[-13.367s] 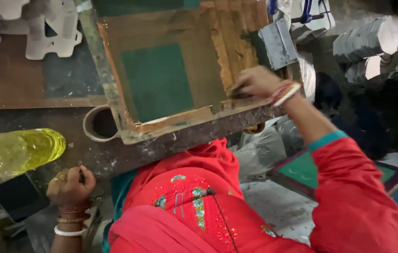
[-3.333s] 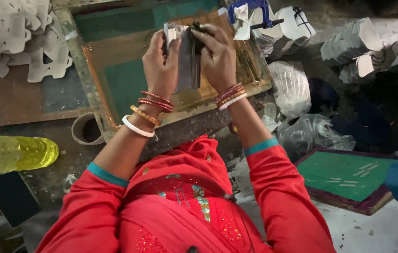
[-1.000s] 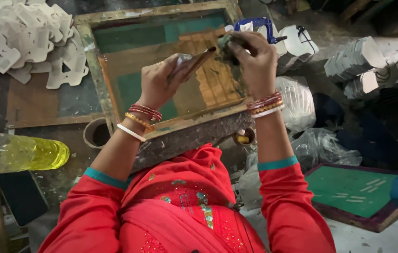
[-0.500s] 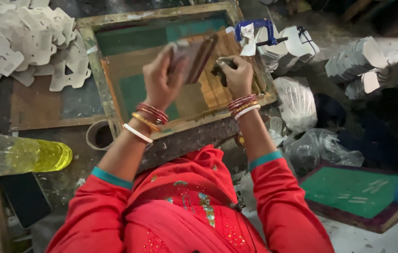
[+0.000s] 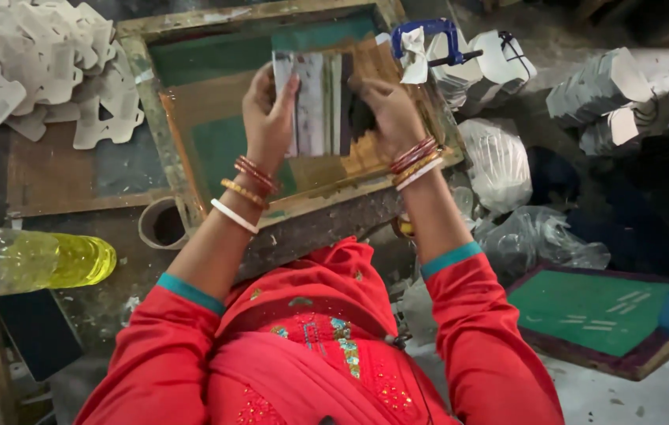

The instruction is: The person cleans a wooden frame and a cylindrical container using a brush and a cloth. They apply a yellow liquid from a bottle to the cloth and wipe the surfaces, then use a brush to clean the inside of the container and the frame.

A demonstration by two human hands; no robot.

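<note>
A wooden screen-printing frame (image 5: 153, 86) with green mesh lies on the worn table in front of me. Above it I hold a flat squeegee block (image 5: 315, 102) upright between both hands. My left hand (image 5: 267, 110) grips its left edge, fingers along the pale side. My right hand (image 5: 386, 110) grips its right, darker edge. Both wrists wear bangles, and red sleeves cover my arms.
A pile of pale die-cut card pieces (image 5: 27, 71) lies at the top left. A plastic bottle of yellow liquid (image 5: 31, 260) lies on its side at left, next to a tape roll (image 5: 163, 224). A blue clamp (image 5: 429, 39) and plastic bags (image 5: 500, 161) sit right; another green screen (image 5: 594, 315) rests lower right.
My right hand has come back from the frame's right side to the squeegee block. Both hands now hold it squarely over the screen, turned flat toward me.
</note>
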